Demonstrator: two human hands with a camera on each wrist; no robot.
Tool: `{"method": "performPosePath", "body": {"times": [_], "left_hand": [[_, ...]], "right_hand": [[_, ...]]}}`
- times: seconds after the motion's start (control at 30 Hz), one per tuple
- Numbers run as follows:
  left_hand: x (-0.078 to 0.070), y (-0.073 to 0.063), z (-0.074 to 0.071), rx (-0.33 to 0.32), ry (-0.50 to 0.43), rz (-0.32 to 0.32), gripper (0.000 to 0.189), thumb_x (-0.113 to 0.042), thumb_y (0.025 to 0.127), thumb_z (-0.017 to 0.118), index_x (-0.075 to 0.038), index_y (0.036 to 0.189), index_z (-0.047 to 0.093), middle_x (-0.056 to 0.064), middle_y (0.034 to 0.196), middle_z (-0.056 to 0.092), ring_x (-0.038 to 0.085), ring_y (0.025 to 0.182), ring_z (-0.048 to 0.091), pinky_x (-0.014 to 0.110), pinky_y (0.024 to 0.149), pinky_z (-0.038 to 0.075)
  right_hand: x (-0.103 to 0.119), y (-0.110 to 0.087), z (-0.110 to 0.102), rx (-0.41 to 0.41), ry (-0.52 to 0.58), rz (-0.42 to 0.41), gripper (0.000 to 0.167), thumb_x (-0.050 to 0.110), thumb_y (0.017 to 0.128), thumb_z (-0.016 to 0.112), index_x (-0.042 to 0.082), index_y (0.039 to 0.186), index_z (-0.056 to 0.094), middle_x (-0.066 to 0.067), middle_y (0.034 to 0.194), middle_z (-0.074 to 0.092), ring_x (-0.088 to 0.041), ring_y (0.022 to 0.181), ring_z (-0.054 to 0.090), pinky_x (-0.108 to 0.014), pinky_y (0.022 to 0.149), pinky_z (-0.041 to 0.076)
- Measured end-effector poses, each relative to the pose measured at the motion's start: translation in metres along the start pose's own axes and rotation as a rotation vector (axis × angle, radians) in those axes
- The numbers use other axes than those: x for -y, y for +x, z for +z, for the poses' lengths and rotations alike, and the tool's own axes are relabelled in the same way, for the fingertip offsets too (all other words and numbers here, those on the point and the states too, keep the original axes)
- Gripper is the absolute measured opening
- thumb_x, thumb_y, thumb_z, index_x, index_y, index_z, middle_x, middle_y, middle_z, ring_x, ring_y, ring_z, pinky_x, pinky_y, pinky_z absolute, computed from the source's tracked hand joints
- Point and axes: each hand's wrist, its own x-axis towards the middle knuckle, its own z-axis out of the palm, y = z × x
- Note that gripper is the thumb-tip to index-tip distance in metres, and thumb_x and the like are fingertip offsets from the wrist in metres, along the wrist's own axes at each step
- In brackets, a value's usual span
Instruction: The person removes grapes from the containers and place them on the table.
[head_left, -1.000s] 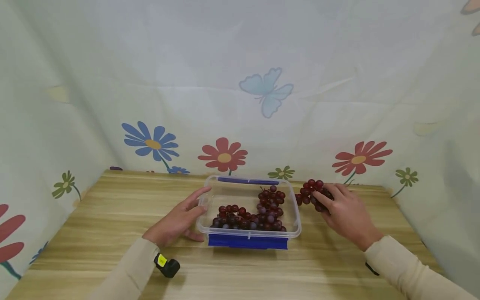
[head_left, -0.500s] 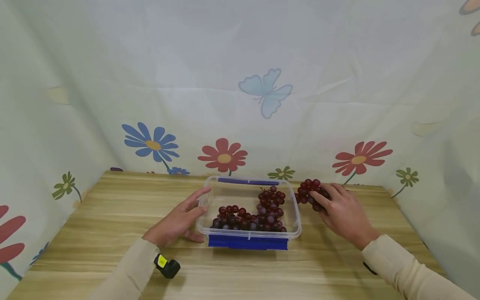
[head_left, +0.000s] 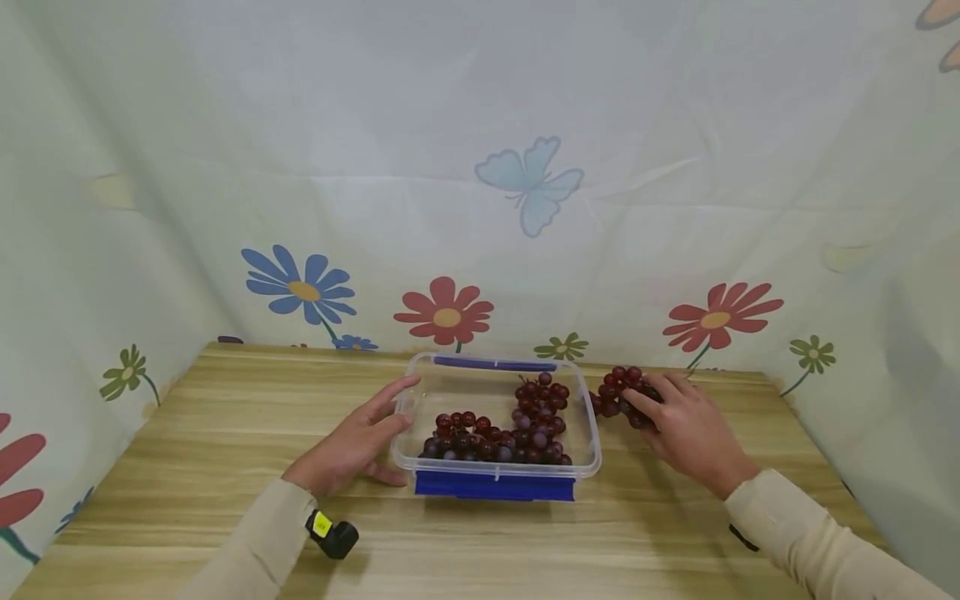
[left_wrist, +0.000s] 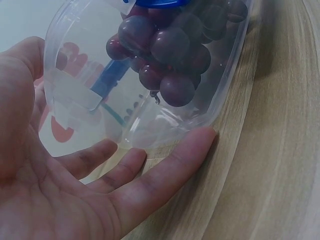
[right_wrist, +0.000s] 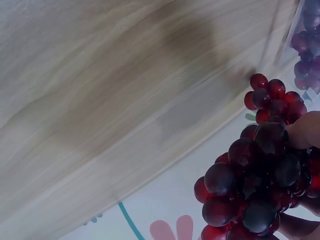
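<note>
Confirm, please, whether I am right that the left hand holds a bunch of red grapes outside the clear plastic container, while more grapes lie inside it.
Not quite: in the head view the right hand, not the left hand, holds the bunch of red grapes outside the clear plastic container; more grapes lie inside it.

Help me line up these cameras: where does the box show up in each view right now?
Head: box in the lower middle, all of it in frame.
Left wrist: box in the upper part, left to centre, cut off by the top edge.
Right wrist: only part of the box, at the upper right edge.
Shared landmark: the wooden table.
</note>
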Motion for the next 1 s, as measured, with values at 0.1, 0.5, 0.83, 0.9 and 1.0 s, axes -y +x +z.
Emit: {"method": "performPosePath", "body": {"times": [0.1, 0.5, 0.83, 0.9, 1.0], "left_hand": [[0.001, 0.000, 0.000, 0.006, 0.001, 0.002, 0.058, -0.029, 0.111, 0.048, -0.050, 0.160, 0.026, 0.016, 0.174, 0.010, 0.042, 0.125, 0.062, 0.059, 0.075, 0.065], [0.001, 0.001, 0.001, -0.010, 0.010, -0.002, 0.057, -0.030, 0.111, 0.049, -0.052, 0.159, 0.027, 0.015, 0.174, 0.009, 0.040, 0.120, 0.066, 0.058, 0.075, 0.065], [-0.001, -0.001, 0.001, 0.007, 0.009, 0.008, 0.058, -0.032, 0.111, 0.049, -0.050, 0.160, 0.026, 0.018, 0.174, 0.006, 0.038, 0.117, 0.067, 0.058, 0.076, 0.065], [-0.001, -0.001, 0.001, 0.004, 0.007, 0.006, 0.058, -0.032, 0.110, 0.050, -0.050, 0.160, 0.026, 0.017, 0.174, 0.007, 0.039, 0.119, 0.066, 0.058, 0.076, 0.065], [-0.001, -0.001, 0.001, 0.003, 0.011, 0.006, 0.059, -0.033, 0.110, 0.050, -0.050, 0.161, 0.025, 0.017, 0.174, 0.008, 0.040, 0.120, 0.065, 0.058, 0.076, 0.065]], "right_hand": [[-0.003, -0.002, 0.000, 0.036, -0.007, 0.007, 0.051, 0.015, 0.075, 0.092, 0.010, 0.124, 0.076, -0.022, 0.124, 0.068, -0.040, 0.112, 0.064, -0.060, 0.092, 0.060], [-0.016, -0.009, 0.000, 0.132, -0.035, -0.017, 0.051, 0.015, 0.077, 0.092, 0.011, 0.125, 0.076, -0.024, 0.132, 0.065, -0.044, 0.116, 0.063, -0.062, 0.091, 0.060], [-0.026, -0.016, 0.004, 0.193, -0.069, -0.011, 0.051, 0.015, 0.076, 0.092, 0.011, 0.125, 0.076, -0.024, 0.137, 0.063, -0.045, 0.120, 0.062, -0.062, 0.089, 0.061], [-0.027, -0.017, 0.006, 0.201, -0.076, -0.007, 0.051, 0.017, 0.076, 0.092, 0.011, 0.124, 0.076, -0.025, 0.137, 0.063, -0.045, 0.120, 0.063, -0.062, 0.089, 0.061], [-0.029, -0.019, 0.009, 0.230, -0.085, -0.001, 0.050, 0.019, 0.078, 0.091, 0.012, 0.125, 0.076, -0.025, 0.140, 0.063, -0.046, 0.121, 0.064, -0.063, 0.090, 0.060]]}}
